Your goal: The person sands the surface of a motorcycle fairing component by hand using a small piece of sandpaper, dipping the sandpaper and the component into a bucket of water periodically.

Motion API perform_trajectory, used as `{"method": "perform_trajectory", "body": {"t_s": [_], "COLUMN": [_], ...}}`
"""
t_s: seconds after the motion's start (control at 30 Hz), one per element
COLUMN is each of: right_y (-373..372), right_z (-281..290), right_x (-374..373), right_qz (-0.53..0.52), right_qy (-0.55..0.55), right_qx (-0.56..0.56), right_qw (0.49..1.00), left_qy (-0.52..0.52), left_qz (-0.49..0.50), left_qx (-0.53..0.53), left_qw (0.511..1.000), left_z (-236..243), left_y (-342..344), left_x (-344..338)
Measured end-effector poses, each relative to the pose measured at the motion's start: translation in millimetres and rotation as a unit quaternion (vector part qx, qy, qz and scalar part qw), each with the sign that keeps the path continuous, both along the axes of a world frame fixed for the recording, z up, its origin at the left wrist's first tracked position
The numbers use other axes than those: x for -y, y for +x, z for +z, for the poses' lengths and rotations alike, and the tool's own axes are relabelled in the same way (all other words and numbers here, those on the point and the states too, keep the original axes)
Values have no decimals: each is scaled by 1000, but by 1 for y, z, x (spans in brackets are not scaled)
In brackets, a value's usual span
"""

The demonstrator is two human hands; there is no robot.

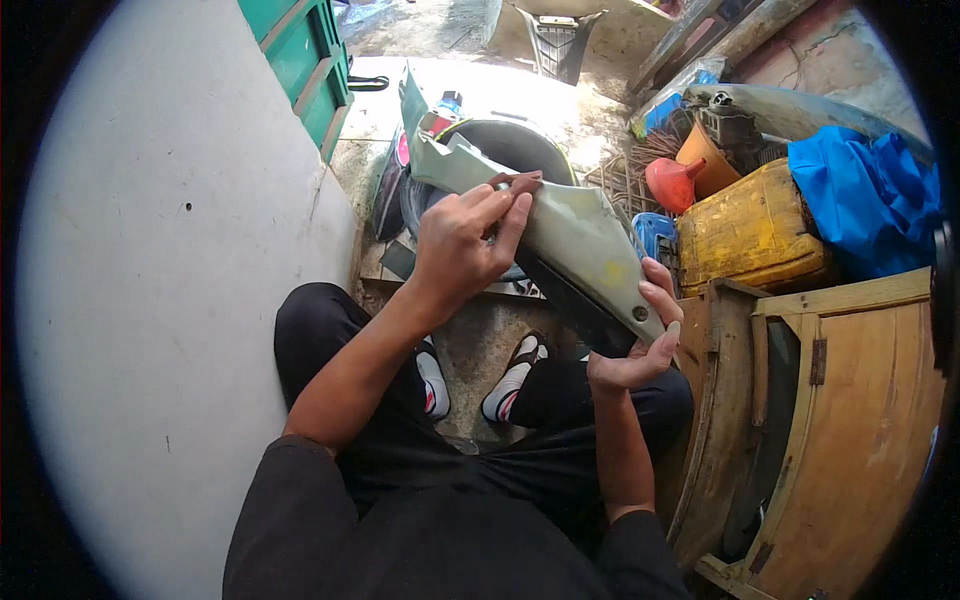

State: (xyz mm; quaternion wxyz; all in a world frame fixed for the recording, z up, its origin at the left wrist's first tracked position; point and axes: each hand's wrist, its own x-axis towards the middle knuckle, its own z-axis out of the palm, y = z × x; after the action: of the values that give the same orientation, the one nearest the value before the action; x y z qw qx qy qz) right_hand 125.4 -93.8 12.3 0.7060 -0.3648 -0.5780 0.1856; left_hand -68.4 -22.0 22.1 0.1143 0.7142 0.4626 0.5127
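A long pale grey-green plastic panel (575,235), shaped like a motorcycle body panel, slants in front of me from far left to near right. My right hand (640,345) grips its near end beside a small round hole, fingers over the far edge and thumb on the near side. Bent over the panel's upper middle, my left hand (462,240) pinches a small reddish-brown folded piece (522,182) that looks like sandpaper and touches the surface. A yellowish patch marks the panel near my right hand. The panel's dark underside shows below its near edge.
Behind the panel stands a dark round basin (520,145). To the right are a yellow jerrycan (760,230), a red funnel (677,183), a blue plastic bag (865,195) and a wooden cabinet (850,430). A white wall (180,300) rises close on my left.
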Motion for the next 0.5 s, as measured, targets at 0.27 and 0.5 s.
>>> {"method": "perform_trajectory", "body": {"t_s": [0.27, 0.5], "right_y": [1, 2], "right_z": [-2, -4], "right_x": [0, 3], "right_qz": [6, 2], "right_qy": [11, 47], "right_qx": [1, 3], "right_qw": [1000, 999], "left_qy": [-13, 0], "left_qz": [37, 164], "left_qx": [7, -91], "left_qw": [999, 982], "left_z": [2, -8], "left_y": [-6, -16], "left_x": [-9, -22]}}
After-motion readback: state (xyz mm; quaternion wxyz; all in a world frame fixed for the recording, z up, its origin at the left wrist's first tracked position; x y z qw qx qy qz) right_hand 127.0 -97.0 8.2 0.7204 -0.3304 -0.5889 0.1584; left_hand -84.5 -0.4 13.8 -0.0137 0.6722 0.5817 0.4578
